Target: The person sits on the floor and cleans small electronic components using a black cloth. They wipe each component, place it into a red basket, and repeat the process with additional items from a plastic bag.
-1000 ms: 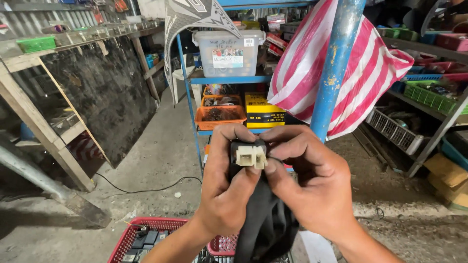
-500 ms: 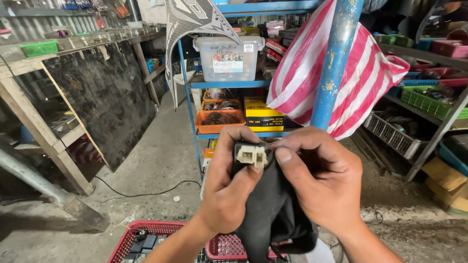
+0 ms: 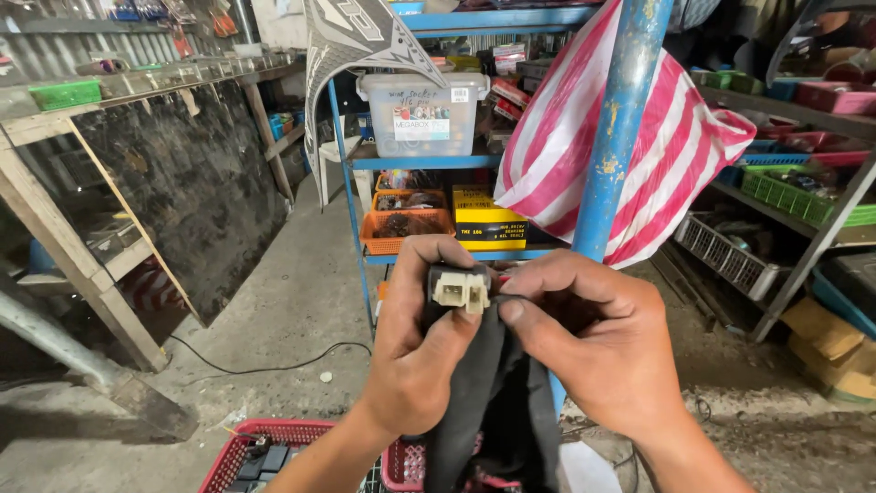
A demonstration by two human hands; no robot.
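Cream-white plastic of a small connector [image 3: 462, 290] faces the camera, pinched at its black housing between the left hand [image 3: 415, 351] at nine o'clock and the right hand [image 3: 593, 342] at three, both closed on it. Black cloth [image 3: 497, 402] hangs toward six o'clock; red basket [image 3: 265, 452] below, blue pole [image 3: 620, 128] behind.

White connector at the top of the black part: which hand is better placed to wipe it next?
Probably the right hand: its thumb already presses the black cloth beside the white connector, while the left hand wraps the black part, steadying it.
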